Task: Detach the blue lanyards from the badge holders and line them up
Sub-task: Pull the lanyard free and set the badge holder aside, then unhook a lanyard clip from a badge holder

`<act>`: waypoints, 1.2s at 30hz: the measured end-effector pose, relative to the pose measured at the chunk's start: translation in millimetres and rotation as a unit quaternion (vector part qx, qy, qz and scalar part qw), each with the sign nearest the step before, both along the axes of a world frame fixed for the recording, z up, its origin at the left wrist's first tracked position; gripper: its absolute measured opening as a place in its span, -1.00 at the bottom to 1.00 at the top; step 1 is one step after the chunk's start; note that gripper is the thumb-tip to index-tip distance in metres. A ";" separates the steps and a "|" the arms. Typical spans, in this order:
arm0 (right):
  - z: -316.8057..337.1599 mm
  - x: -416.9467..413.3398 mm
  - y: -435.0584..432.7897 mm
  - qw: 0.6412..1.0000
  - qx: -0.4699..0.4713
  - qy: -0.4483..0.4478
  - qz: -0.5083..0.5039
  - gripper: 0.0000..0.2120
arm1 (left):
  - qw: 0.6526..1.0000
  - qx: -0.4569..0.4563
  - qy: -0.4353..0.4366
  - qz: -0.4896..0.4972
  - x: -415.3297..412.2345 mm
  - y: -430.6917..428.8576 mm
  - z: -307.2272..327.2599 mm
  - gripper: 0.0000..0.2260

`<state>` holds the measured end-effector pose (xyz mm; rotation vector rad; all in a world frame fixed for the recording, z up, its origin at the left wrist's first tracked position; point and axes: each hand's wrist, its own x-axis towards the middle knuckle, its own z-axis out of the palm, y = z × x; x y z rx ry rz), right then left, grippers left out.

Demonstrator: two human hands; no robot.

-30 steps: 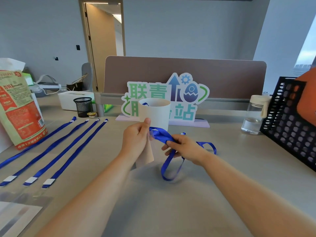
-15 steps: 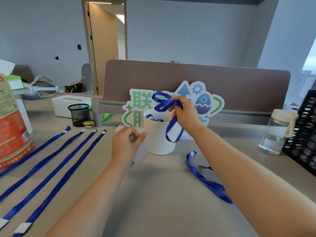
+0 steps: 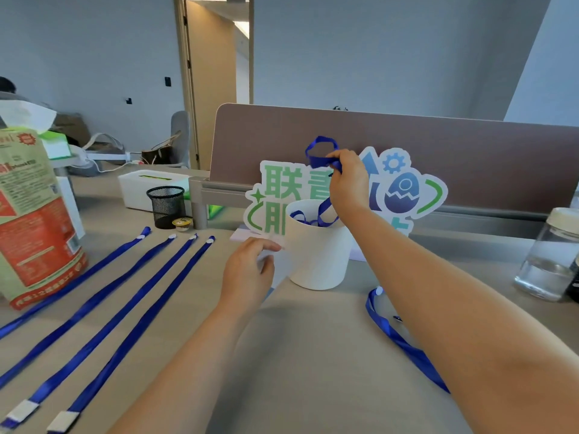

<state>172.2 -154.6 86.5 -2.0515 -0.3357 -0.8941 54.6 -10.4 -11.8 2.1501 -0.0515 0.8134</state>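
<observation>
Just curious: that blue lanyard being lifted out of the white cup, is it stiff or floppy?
Probably floppy: the lanyard loops and droops from the right hand into the white cup. Likely light too, since a pinch holds it. It may snag others inside.

Four blue lanyards [image 3: 103, 296] lie lined up, one white cup [image 3: 318, 264], two hands.

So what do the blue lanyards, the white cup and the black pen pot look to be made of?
Blue lanyards: woven ribbon, probably polyester, slightly glossy; they lie flat and catch light.
White cup: smooth and matte, plastic or ceramic; the view cannot settle which.
Black pen pot: metal mesh by its see-through grid.
</observation>
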 end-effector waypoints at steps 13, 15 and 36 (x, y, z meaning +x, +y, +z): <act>-36.7 -9.7 -10.4 0.963 -0.242 0.120 0.014 -0.78 | 1.000 0.017 0.001 -0.005 -0.9 0.4 1.3 -0.85; -38.8 -14.8 -13.0 0.965 -0.224 0.136 0.018 -0.75 | 1.000 0.023 -0.005 -0.012 -1.7 -0.4 0.9 -0.85; -119.8 -130.2 -168.8 0.945 -0.185 0.266 -0.042 -0.85 | 0.955 0.246 0.040 -0.158 -32.7 -86.0 -0.6 -0.88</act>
